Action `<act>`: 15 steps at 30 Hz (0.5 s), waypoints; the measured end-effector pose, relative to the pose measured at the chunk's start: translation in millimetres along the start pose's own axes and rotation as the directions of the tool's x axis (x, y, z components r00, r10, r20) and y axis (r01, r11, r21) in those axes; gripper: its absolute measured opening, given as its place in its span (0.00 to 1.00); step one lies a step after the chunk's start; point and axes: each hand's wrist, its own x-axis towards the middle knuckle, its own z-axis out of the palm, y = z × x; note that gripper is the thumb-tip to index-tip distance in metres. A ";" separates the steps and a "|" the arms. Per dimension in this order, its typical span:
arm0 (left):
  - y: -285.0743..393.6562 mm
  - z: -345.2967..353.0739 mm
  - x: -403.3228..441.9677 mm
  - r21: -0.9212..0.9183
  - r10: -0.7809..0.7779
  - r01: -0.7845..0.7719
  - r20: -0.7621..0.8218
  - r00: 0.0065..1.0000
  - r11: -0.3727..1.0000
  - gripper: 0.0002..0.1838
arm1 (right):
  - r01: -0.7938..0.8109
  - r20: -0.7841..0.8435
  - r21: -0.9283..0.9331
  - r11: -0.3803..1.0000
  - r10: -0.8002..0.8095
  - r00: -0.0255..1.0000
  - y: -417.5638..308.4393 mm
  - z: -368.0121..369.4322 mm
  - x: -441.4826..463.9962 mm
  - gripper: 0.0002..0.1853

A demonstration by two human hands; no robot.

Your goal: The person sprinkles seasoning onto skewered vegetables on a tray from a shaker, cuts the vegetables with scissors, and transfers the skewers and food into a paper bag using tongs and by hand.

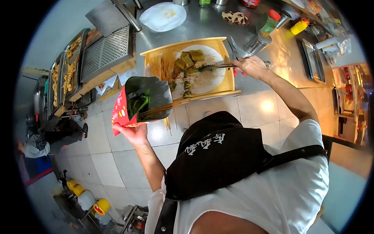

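Observation:
My left hand [134, 134] grips a red paper bag [120, 106] with a dark inside, tilted open beside the left edge of a wooden tray [183, 43]. Leafy green vegetables [138, 102] lie in the bag, and thin skewer sticks [167, 106] stick out of it to the right. My right hand [252, 67] is closed around metal tongs [218, 66], whose tips reach the food in the tray. On a white round liner [212, 80] there sit browned, block-like food pieces [185, 61] and bits of greens. A bundle of bare skewer sticks [159, 66] lies at the tray's left.
A perforated metal rack [106, 52] and trays of skewered food [71, 62] stand at the left. Behind the tray are a white round sheet [163, 16], a red-lidded spice jar [270, 21] and a yellow bottle [299, 26]. Another person [62, 134] is at far left.

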 end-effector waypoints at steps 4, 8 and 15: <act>-3.0 -4.1 -4.0 -0.025 -0.008 0.008 -0.019 1.000 1.000 0.53 | 0.043 -0.185 -0.026 0.999 -0.047 0.982 -2.3 12.7 10.8 0.18; -6.7 1.8 -10.6 -0.002 -0.001 0.001 -0.068 0.998 1.000 0.55 | 0.107 -0.178 -0.026 0.994 -0.110 0.978 -6.8 16.7 27.0 0.18; -7.4 2.6 -17.2 -0.020 -0.026 0.025 -0.041 0.999 0.999 0.52 | 0.123 -0.048 -0.168 0.978 -0.133 0.990 -22.7 -18.3 36.4 0.13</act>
